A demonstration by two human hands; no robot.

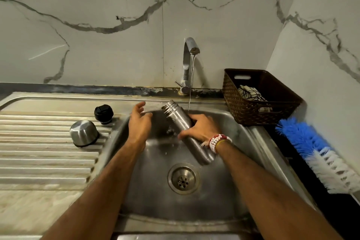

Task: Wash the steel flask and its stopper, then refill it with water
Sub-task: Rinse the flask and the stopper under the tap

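Note:
My right hand [200, 127] grips the steel flask [176, 116] round its middle, holding it tilted over the sink basin [233, 191] with its open threaded mouth up and to the left. A thin stream of water runs from the tap [188, 58] just right of the flask's neck. My left hand [139, 122] hovers open beside the flask's mouth, fingers relaxed, holding nothing. The black stopper [103, 114] stands on the draining board, and the steel cup lid [84, 133] sits upside down in front of it.
The ribbed draining board [42, 154] spreads out left of the basin. A brown woven basket [259, 97] with a cloth inside stands at the back right. A blue and white bottle brush [319, 154] lies on the right counter. The drain [183, 179] is below the flask.

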